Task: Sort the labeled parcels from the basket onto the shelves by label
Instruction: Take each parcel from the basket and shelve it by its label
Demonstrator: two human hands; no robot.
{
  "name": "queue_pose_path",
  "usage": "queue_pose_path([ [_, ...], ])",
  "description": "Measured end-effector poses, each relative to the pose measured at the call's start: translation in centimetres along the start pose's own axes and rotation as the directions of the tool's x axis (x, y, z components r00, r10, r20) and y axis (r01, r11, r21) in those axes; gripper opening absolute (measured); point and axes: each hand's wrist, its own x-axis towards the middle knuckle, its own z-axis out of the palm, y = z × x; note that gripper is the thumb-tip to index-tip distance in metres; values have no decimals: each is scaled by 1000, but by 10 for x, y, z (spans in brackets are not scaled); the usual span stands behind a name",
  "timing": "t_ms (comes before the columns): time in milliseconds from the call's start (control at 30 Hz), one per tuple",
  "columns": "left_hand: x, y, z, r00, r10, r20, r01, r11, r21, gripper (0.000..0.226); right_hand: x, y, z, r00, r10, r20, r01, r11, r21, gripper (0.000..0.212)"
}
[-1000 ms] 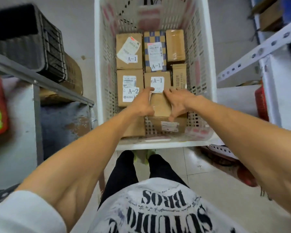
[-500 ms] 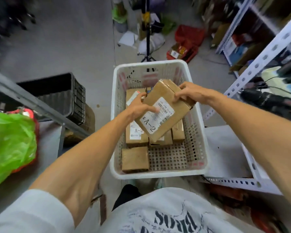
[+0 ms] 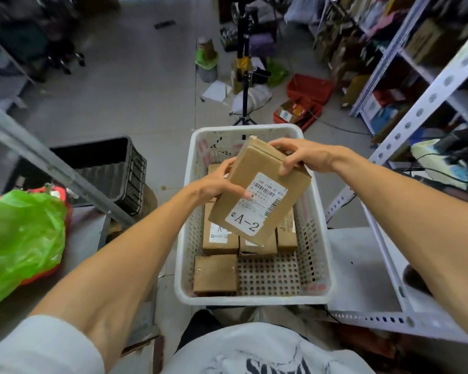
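A brown cardboard parcel [image 3: 257, 182] with a white label reading A-2 is held tilted above the white perforated basket [image 3: 316, 255]. My left hand [image 3: 219, 183] grips its left edge, thumb on the label. My right hand [image 3: 300, 156] grips its upper right corner. Several more brown parcels [image 3: 215, 273] lie in the basket below, partly hidden by the raised one.
A white metal shelf [image 3: 362, 268] stands to the right of the basket, a grey shelf frame [image 3: 52, 168] to the left with a green plastic bag [image 3: 16, 244] on it. A black crate [image 3: 114, 168] sits behind that. A tripod [image 3: 243, 76] and red box [image 3: 305, 98] stand on the floor beyond.
Both hands took the parcel out of the basket and raised it. It has turned so the A-2 label faces me, and my view has lifted toward the room.
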Motion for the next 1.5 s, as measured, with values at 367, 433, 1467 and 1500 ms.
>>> queue_pose_path([
  [367, -28, -16, 1, 951, -101, -292, 11, 956, -295, 91, 18, -1, 29, 996, 76, -35, -73, 993, 88, 91],
  [433, -31, -8, 6, 953, -98, -287, 17, 962, -274, 83, 15, 2, 45, 997, 47, -64, -37, 988, 151, 73],
  [1467, -210, -129, 222, 947, -66, 316, 55, 997, 45, 107, -282, 163, 364, 723, 349, -596, 175, 742, 647, 94],
  [1500, -214, -130, 239, 941, -58, 334, 37, 997, 69, 105, -299, 171, 370, 698, 373, -611, 187, 729, 659, 99],
])
